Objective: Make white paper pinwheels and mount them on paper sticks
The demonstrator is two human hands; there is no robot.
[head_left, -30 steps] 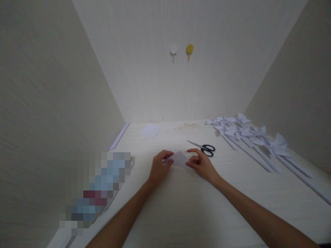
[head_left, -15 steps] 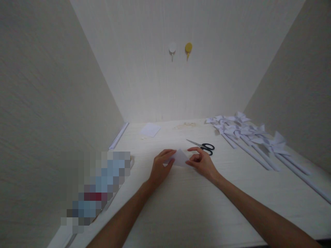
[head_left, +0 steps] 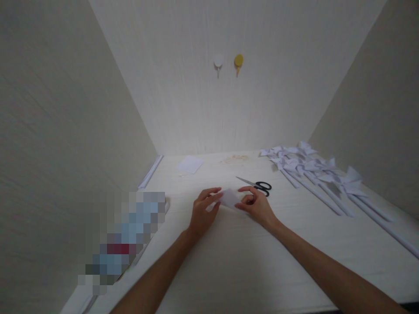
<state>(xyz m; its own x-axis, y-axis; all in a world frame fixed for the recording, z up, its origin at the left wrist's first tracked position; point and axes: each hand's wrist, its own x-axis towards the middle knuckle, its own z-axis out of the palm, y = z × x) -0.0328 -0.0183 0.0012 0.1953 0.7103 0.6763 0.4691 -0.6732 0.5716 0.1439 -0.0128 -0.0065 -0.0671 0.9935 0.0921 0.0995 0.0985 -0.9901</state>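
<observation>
One small white paper [head_left: 230, 197] sits low over the table [head_left: 235, 261], long axis running left-right, pinched at both ends. Left hand [head_left: 202, 213] grips its left edge, right hand [head_left: 256, 206] its right. Scissors [head_left: 257, 186] lie just behind, blades pointing left; pinwheels [head_left: 314, 168] far right.

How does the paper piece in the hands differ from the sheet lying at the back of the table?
The paper piece is pinched between the left hand and right hand; the flat sheet lies untouched near the back wall. The paper piece looks folded and compact, while the flat sheet lies spread out. The paper piece sits beside the scissors; the flat sheet lies farther left. Both are white.
</observation>
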